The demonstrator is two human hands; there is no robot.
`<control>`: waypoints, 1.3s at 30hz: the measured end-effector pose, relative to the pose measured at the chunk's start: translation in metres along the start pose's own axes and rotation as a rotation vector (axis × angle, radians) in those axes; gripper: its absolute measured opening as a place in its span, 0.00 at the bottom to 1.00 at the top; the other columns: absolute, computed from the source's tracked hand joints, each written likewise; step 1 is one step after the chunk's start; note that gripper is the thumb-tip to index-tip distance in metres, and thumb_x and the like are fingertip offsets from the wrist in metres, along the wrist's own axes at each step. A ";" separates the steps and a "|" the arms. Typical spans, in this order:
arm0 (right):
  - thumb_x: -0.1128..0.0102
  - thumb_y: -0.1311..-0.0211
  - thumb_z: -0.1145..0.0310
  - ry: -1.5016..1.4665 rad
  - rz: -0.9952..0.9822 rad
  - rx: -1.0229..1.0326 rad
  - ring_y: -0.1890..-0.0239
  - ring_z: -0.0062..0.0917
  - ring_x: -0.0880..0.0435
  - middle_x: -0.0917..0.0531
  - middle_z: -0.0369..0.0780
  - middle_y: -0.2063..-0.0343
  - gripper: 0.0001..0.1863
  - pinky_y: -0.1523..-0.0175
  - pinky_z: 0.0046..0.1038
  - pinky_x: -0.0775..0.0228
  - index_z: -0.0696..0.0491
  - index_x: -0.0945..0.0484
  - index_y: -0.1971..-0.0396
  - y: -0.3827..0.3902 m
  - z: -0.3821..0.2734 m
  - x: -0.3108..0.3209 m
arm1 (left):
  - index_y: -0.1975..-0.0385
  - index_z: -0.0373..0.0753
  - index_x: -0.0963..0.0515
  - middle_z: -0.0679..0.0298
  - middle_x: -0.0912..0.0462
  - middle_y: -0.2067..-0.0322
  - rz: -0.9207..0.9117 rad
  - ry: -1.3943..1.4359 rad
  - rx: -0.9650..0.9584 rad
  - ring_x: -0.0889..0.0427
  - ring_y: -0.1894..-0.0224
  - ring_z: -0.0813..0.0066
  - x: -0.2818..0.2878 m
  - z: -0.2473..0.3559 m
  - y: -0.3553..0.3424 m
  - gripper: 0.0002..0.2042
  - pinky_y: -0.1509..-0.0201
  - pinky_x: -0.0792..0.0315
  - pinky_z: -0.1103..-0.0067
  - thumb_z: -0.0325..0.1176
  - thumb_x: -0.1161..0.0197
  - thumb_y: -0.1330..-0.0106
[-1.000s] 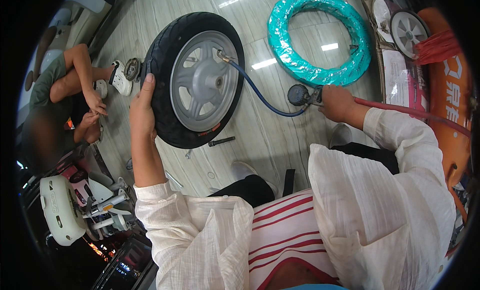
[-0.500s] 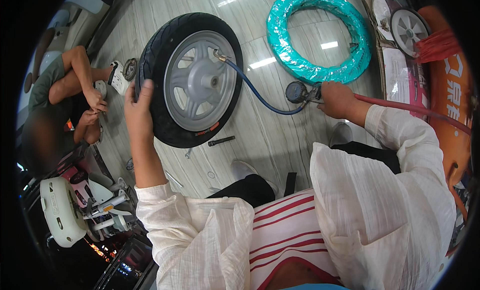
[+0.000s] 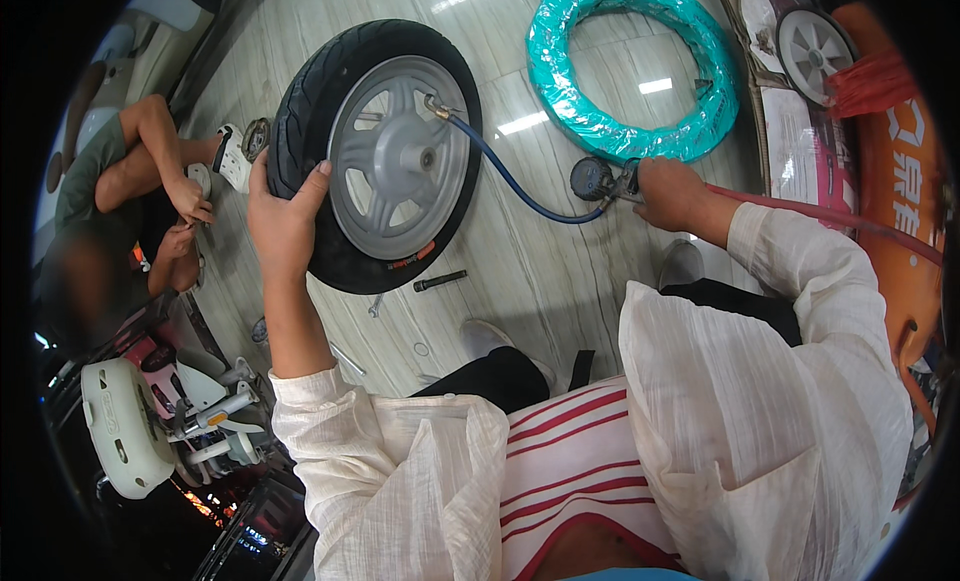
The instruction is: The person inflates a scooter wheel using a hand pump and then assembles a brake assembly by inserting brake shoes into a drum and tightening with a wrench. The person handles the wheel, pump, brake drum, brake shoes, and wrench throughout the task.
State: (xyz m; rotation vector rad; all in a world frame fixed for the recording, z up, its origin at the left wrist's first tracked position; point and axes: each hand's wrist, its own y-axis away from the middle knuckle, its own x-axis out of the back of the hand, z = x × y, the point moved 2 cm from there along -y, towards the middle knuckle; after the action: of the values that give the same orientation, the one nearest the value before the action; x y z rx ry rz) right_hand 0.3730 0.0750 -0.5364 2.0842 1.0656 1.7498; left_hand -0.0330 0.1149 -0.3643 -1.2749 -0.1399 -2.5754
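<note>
At 10 o'clock the left hand (image 3: 285, 221) grips the wheel (image 3: 384, 163) at 11; at 2 the right hand (image 3: 674, 193) is closed on the gauge (image 3: 592, 179), its hose (image 3: 560, 219) reaching the wheel; beyond, at 1, a teal ring (image 3: 552, 76)

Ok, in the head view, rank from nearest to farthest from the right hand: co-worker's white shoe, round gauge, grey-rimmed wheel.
1. Round gauge: just left of the right hand.
2. Grey-rimmed wheel: farther left.
3. Co-worker's white shoe: far left, beyond the wheel.
</note>
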 end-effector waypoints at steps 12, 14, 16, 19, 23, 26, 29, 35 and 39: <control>0.29 0.52 0.60 -0.038 -0.024 0.005 0.59 0.47 0.19 0.20 0.53 0.64 0.24 0.54 0.42 0.26 0.62 0.28 0.63 -0.003 0.004 -0.006 | 0.42 0.25 0.33 0.48 0.22 0.51 0.039 -0.116 0.016 0.22 0.48 0.64 0.000 -0.004 -0.005 0.41 0.41 0.33 0.75 0.47 0.26 0.51; 0.29 0.52 0.60 -0.038 -0.026 0.010 0.59 0.47 0.19 0.20 0.53 0.64 0.24 0.54 0.42 0.26 0.62 0.28 0.64 -0.003 0.003 -0.005 | 0.42 0.25 0.33 0.48 0.22 0.50 0.042 -0.124 0.011 0.22 0.48 0.64 0.002 -0.006 -0.005 0.41 0.41 0.33 0.75 0.46 0.26 0.52; 0.29 0.52 0.60 -0.039 -0.023 0.017 0.59 0.47 0.19 0.20 0.53 0.64 0.24 0.54 0.42 0.26 0.62 0.28 0.64 -0.004 0.002 -0.004 | 0.42 0.25 0.32 0.49 0.21 0.51 0.023 -0.086 0.021 0.22 0.49 0.64 0.003 -0.009 -0.006 0.40 0.42 0.32 0.75 0.46 0.26 0.51; 0.32 0.50 0.60 -0.017 -0.051 -0.004 0.58 0.43 0.18 0.19 0.51 0.62 0.21 0.53 0.39 0.24 0.61 0.24 0.62 -0.002 -0.001 0.001 | 0.43 0.24 0.32 0.50 0.20 0.52 -0.003 -0.024 0.031 0.22 0.50 0.66 0.002 -0.011 -0.007 0.40 0.43 0.32 0.75 0.45 0.26 0.51; 0.32 0.50 0.60 -0.021 -0.056 0.003 0.58 0.44 0.18 0.19 0.51 0.62 0.21 0.53 0.39 0.24 0.61 0.24 0.63 -0.001 0.001 0.002 | 0.43 0.24 0.32 0.51 0.19 0.54 -0.008 -0.006 0.029 0.21 0.52 0.68 0.002 0.000 -0.006 0.38 0.44 0.31 0.76 0.43 0.26 0.51; 0.32 0.50 0.60 -0.021 -0.048 0.003 0.58 0.44 0.18 0.19 0.51 0.63 0.21 0.53 0.39 0.24 0.62 0.24 0.63 -0.001 0.003 0.002 | 0.44 0.25 0.31 0.51 0.19 0.54 -0.010 0.002 0.020 0.21 0.53 0.68 0.001 -0.002 -0.006 0.37 0.45 0.30 0.77 0.43 0.26 0.51; 0.32 0.50 0.60 -0.009 -0.042 -0.007 0.58 0.45 0.18 0.18 0.51 0.63 0.21 0.53 0.39 0.24 0.61 0.24 0.63 -0.002 0.007 -0.002 | 0.45 0.26 0.31 0.52 0.19 0.54 -0.029 0.040 0.037 0.20 0.53 0.68 -0.003 0.001 -0.006 0.36 0.45 0.30 0.76 0.42 0.26 0.51; 0.32 0.53 0.61 -0.081 0.016 0.058 0.61 0.46 0.19 0.19 0.51 0.66 0.14 0.57 0.43 0.26 0.55 0.20 0.68 -0.006 0.003 -0.004 | 0.43 0.30 0.31 0.50 0.19 0.53 -0.010 0.026 0.012 0.20 0.51 0.63 0.006 -0.016 -0.003 0.39 0.44 0.29 0.72 0.47 0.26 0.54; 0.29 0.53 0.58 -0.020 0.000 0.049 0.58 0.50 0.22 0.22 0.55 0.63 0.26 0.53 0.44 0.29 0.61 0.29 0.62 -0.009 0.013 -0.018 | 0.45 0.30 0.30 0.46 0.19 0.55 0.013 -0.045 0.011 0.19 0.52 0.56 0.007 0.007 -0.005 0.38 0.47 0.27 0.71 0.47 0.26 0.55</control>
State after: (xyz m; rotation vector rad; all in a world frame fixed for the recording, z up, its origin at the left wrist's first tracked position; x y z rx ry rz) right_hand 0.3817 0.0735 -0.5585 2.1261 1.1136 1.7158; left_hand -0.0333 0.1202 -0.3540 -1.3263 -0.1541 -2.5318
